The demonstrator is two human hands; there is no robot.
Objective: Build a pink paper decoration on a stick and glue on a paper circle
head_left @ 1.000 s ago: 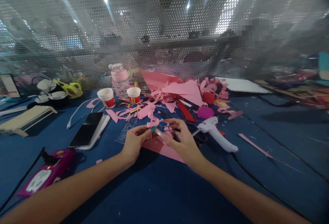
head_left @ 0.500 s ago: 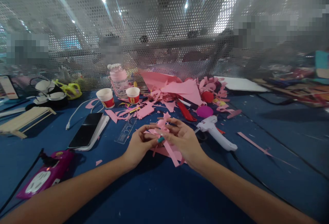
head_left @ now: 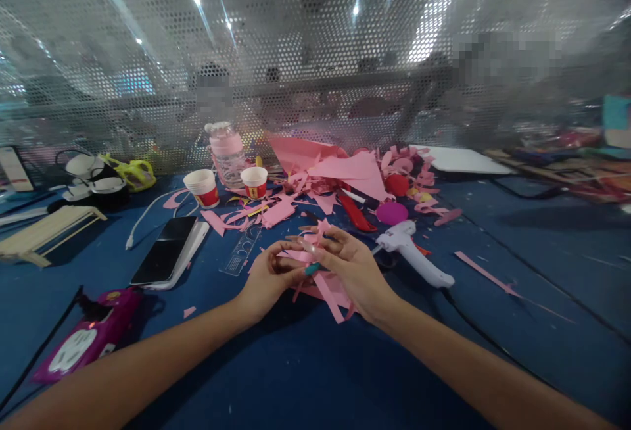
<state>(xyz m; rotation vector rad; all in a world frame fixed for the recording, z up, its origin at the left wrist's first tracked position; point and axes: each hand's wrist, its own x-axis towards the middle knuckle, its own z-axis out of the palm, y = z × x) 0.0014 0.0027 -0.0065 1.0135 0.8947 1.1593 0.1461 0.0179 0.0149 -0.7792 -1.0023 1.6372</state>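
Observation:
Both hands meet just above the blue table (head_left: 305, 377) at its middle. My left hand (head_left: 269, 279) has its fingers curled and pinches pink paper strips (head_left: 323, 285). My right hand (head_left: 352, 269) grips the same bundle from the right, fingers partly spread over it. Strips hang down below my right palm. A small teal thing shows between the fingertips; I cannot make out what it is. A white glue gun (head_left: 414, 256) lies just right of my right hand.
A heap of pink paper scraps (head_left: 340, 177) and red scissors (head_left: 355, 213) lie behind the hands. Two paper cups (head_left: 204, 188), a bottle (head_left: 227, 150), a phone (head_left: 165, 258), a clear ruler (head_left: 242, 252) and a magenta power strip (head_left: 83, 344) sit left. A perforated metal screen (head_left: 315, 55) closes the back.
The hands have lifted the pink strips off the table and drawn them nearer. The large pink sheet under the hands a second ago is now mostly hidden.

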